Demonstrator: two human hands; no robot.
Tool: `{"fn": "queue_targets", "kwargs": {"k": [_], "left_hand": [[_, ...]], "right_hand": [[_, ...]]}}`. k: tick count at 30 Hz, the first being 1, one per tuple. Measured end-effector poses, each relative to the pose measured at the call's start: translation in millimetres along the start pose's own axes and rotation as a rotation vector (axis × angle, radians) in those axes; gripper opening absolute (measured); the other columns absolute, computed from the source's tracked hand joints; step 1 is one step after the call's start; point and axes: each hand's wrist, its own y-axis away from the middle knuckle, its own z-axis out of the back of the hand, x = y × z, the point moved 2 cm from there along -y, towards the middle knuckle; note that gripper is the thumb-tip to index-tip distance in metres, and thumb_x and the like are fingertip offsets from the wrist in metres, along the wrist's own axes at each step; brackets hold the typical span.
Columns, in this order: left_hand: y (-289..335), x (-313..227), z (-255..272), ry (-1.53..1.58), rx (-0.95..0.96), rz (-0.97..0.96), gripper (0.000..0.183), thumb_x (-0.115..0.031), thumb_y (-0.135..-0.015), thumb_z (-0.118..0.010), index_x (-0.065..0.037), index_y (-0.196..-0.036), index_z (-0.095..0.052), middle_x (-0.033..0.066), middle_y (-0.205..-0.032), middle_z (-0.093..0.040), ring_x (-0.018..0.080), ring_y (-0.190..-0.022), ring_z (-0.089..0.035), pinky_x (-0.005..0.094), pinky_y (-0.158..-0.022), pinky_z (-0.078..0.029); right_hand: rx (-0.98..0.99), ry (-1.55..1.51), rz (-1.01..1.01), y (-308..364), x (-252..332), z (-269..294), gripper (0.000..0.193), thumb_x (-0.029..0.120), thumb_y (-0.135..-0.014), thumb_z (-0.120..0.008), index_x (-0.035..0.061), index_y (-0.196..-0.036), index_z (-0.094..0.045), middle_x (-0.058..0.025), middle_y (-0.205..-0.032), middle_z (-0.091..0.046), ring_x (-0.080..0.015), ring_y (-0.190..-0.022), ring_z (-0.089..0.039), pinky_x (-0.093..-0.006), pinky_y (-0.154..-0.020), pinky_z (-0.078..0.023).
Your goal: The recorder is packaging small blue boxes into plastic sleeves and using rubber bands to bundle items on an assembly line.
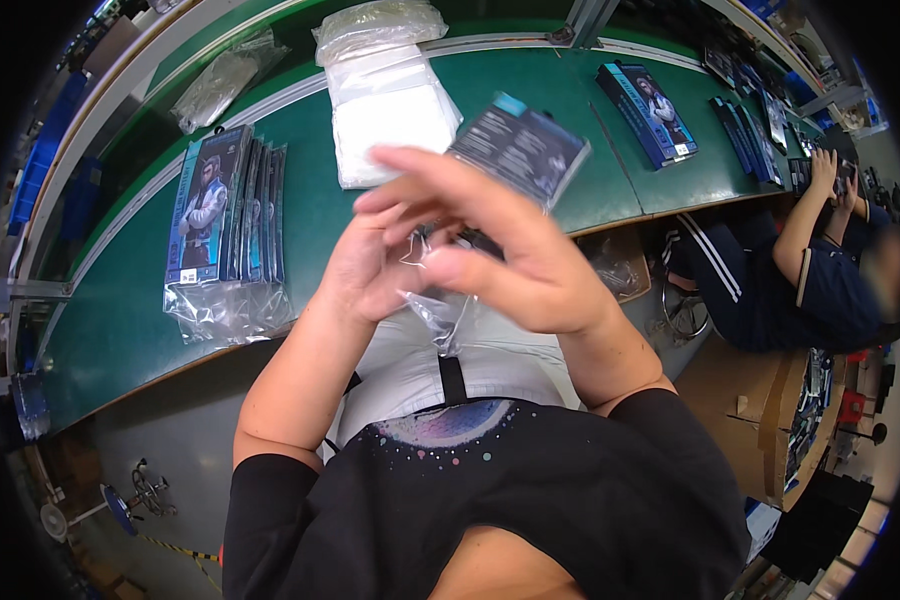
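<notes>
My left hand [365, 265] and my right hand [520, 245] are raised close together over the table's near edge, blurred by motion. The fingers of my right hand stretch out to the left across my left hand, its thumb held apart. Most of my left fingers are hidden behind them. Between and below the hands shows a bit of crinkled clear plastic [438, 318]; which hand touches it, I cannot tell. A thin pale loop [414, 250] is by my left palm. Just beyond my right hand is a dark printed box [525, 145], tilted and partly covered.
On the green table [310, 220], several bagged boxes [205, 215] stand at left. White bags [385, 120] lie stacked at the back. Another box [650, 115] rests at right. A co-worker [820, 270] handles something dark farther right. A carton [745, 420] stands below.
</notes>
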Motion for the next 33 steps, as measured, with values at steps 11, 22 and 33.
{"fn": "queue_targets", "kwargs": {"k": [11, 22, 33], "left_hand": [[-1.7, -25.6, 19.2, 0.608, 0.256, 0.060, 0.043, -0.008, -0.086, -0.045, 0.009, -0.125, -0.042, 0.0234, -0.125, -0.052, 0.0364, -0.121, -0.047, 0.0504, -0.106, -0.033], [-4.6, -31.8, 36.7, 0.672, 0.288, 0.055, 0.038, -0.004, -0.080, -0.048, 0.011, -0.115, -0.049, 0.0236, -0.118, -0.056, 0.0347, -0.113, -0.052, 0.0482, -0.104, -0.035], [0.3, -35.2, 35.5, 0.539, 0.335, 0.017, 0.049, 0.006, -0.073, -0.043, 0.012, -0.121, -0.044, 0.0242, -0.118, -0.054, 0.0353, -0.109, -0.055, 0.0484, -0.100, -0.040]], "right_hand": [[-0.513, -0.122, -0.452, 33.2, -33.1, 9.3, 0.029, 0.029, -0.092, -0.059, 0.0004, -0.094, -0.061, -0.0005, -0.073, -0.059, -0.0043, -0.062, -0.051, -0.0190, -0.053, -0.041], [0.199, -0.108, -0.472, 44.0, -45.6, 2.5, 0.017, 0.018, -0.088, -0.065, 0.0012, -0.086, -0.066, -0.0020, -0.077, -0.064, -0.0073, -0.071, -0.057, -0.0215, -0.063, -0.045], [-0.678, -0.140, -0.400, 43.7, -37.6, 56.4, 0.021, 0.021, -0.092, -0.057, 0.0008, -0.085, -0.063, -0.0037, -0.073, -0.061, -0.0076, -0.062, -0.054, -0.0207, -0.055, -0.043]]}}
